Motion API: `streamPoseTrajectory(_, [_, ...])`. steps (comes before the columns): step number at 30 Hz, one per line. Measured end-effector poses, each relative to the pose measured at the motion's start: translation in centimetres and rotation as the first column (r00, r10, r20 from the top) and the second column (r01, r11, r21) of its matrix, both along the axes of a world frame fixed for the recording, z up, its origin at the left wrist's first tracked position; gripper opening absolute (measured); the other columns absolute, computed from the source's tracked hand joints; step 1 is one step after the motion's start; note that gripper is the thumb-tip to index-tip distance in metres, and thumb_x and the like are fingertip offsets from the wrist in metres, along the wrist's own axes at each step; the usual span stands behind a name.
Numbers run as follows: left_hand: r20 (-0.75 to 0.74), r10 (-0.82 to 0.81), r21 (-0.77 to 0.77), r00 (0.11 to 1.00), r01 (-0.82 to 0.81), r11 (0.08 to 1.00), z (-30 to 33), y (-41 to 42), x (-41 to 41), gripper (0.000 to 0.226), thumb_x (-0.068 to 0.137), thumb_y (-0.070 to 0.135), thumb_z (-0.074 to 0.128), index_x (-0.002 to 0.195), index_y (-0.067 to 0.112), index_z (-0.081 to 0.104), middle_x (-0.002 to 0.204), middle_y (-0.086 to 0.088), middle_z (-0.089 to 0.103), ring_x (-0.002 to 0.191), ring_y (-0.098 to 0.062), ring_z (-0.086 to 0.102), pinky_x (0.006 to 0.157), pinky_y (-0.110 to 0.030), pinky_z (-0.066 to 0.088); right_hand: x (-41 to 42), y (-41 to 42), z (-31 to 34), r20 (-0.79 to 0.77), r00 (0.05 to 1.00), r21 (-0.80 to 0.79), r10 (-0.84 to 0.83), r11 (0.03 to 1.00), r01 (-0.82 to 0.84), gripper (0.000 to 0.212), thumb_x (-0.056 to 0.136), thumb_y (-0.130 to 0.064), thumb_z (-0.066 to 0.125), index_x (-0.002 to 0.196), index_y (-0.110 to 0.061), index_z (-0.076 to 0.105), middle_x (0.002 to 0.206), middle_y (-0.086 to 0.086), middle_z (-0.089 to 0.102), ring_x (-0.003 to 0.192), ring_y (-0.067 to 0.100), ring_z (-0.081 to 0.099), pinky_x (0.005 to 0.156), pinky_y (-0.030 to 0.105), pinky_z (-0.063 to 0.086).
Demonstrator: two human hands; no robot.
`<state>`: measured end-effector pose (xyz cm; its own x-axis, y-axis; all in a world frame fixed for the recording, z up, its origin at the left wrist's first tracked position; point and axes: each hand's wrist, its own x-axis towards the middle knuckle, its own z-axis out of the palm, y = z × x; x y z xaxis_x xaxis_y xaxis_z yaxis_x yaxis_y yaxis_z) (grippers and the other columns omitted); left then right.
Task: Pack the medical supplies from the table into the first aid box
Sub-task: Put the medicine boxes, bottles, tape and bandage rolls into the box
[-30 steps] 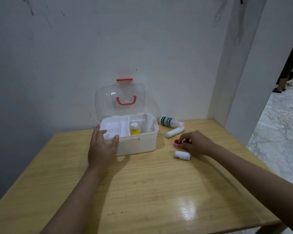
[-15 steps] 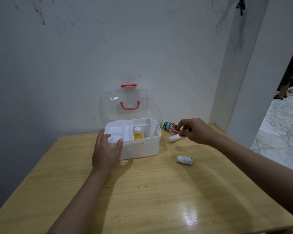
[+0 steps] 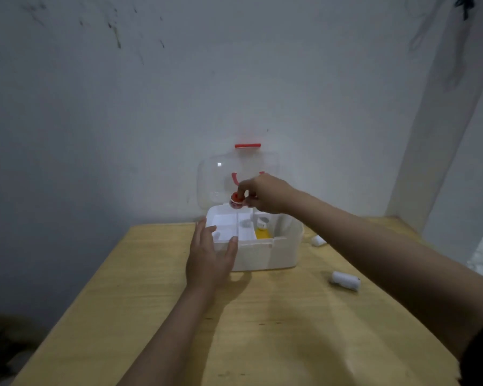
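White first aid box (image 3: 265, 253) sits on the wooden surface (image 3: 262, 330), pushed against the grey wall (image 3: 151, 107). Its clear lid (image 3: 215, 176) stands upright behind the box, red latch (image 3: 247, 146) on its top edge and red handle (image 3: 235, 178) partly hidden by the right hand.

Left hand (image 3: 209, 260) lies flat against the box's front-left corner, fingers (image 3: 204, 232) spread apart and hooked over the rim, thumb on the front wall; nothing is gripped, the hand only braces the box.

Right hand (image 3: 265, 195) hovers above the back of the box, fingers pinched together on a small red-and-white roll (image 3: 236, 200), likely tape; blurred, so detail is unclear. The roll hangs just above the box's middle compartments, not touching the tray.

Inside the box: white divided tray (image 3: 226, 221), left compartments bare. A small bottle with yellow contents and white cap (image 3: 261, 228) stands in the compartment right of the divider.

Right of the box on the surface: a white roll (image 3: 345, 280) lying on its side, well apart from the box and near the right forearm. Another white item (image 3: 318, 240) lies just beside the box's right wall, mostly hidden behind the forearm; cannot tell what it is.

Frame is motion-blurred overall.
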<state>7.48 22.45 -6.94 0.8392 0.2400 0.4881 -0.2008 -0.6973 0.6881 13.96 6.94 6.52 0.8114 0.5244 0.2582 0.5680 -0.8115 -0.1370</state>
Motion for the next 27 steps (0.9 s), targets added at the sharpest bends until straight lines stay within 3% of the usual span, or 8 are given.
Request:
streamPoseTrajectory(5, [0.02,-0.024,-0.04,1.0,0.025,0.999,-0.2,0.1,-0.1,0.062,0.081,0.055,0.054,0.132,0.026,0.036,0.143,0.001,0.042,0.123,-0.018,0.048,0.084,-0.04,0.054,1.9,3.8,-2.1,-0.013,0.997,-0.152,0.075,0.986,-0.076,0.021,0.089,-0.013,0.059,0.109,-0.014,0.065,0.107,0.007,0.068,0.095,0.023,0.062,0.056,0.023,0.034])
streamPoseTrajectory(8, [0.052,-0.016,-0.045,0.999,0.018,0.999,0.1,-0.1,-0.2,0.061,0.082,0.049,0.058,0.133,0.022,0.038,0.138,0.002,0.046,0.109,-0.007,0.051,0.08,-0.033,0.053,2.5,4.8,-2.8,-0.041,0.995,-0.133,0.095,0.986,-0.099,0.022,0.088,-0.013,0.061,0.109,-0.016,0.066,0.106,0.006,0.07,0.092,0.019,0.064,0.054,0.019,0.034])
streamPoseTrajectory(10, [0.06,-0.015,-0.038,0.998,0.018,0.999,0.1,-0.1,-0.2,0.058,0.082,0.048,0.059,0.13,0.021,0.041,0.14,0.003,0.043,0.104,-0.002,0.049,0.078,-0.031,0.053,2.8,5.2,-3.1,-0.075,0.993,-0.096,0.094,0.99,-0.101,0.025,0.086,-0.014,0.064,0.111,-0.016,0.066,0.106,0.004,0.071,0.092,0.017,0.065,0.06,0.018,0.043])
streamPoseTrajectory(13, [0.05,-0.012,-0.019,0.999,0.013,1.0,0.0,0.0,-0.1,0.053,0.082,0.048,0.058,0.125,0.019,0.046,0.146,0.005,0.037,0.111,-0.001,0.046,0.078,-0.027,0.049,3.2,5.1,-3.6,-0.105,0.992,-0.041,0.077,0.996,-0.082,0.028,0.085,-0.014,0.064,0.113,-0.017,0.064,0.107,0.004,0.071,0.093,0.017,0.066,0.078,0.031,0.055])
streamPoseTrajectory(16, [0.053,-0.006,-0.006,0.999,0.007,1.0,-0.2,0.1,0.1,0.049,0.082,0.048,0.058,0.119,0.017,0.05,0.15,0.003,0.033,0.124,-0.01,0.043,0.081,-0.025,0.043,3.5,4.8,-4.0,-0.127,0.99,-0.002,0.063,0.998,-0.064,0.025,0.084,-0.01,0.065,0.108,-0.013,0.068,0.106,0.005,0.071,0.091,0.018,0.066,0.084,0.032,0.055])
streamPoseTrajectory(22, [0.042,-0.011,-0.005,0.999,0.011,1.0,-0.4,0.1,0.3,0.047,0.083,0.049,0.057,0.117,0.018,0.051,0.152,0.003,0.029,0.133,-0.016,0.038,0.086,-0.028,0.046,3.5,4.8,-3.4,-0.147,0.988,0.012,0.055,0.998,-0.054,0.02,0.082,-0.008,0.067,0.101,-0.007,0.072,0.103,0.009,0.073,0.089,0.02,0.066,0.071,0.021,0.041])
streamPoseTrajectory(27, [0.058,0.001,0.01,0.998,-0.002,1.0,-0.6,0.3,0.5,0.051,0.082,0.051,0.056,0.121,0.019,0.048,0.15,0.002,0.032,0.13,-0.018,0.041,0.085,-0.034,0.052,3.0,2.0,-1.5,-0.095,0.995,0.091,0.038,0.995,-0.029,0.019,0.084,-0.01,0.066,0.102,-0.006,0.072,0.106,0.008,0.069,0.076,0.004,0.051,0.06,0.007,0.032])
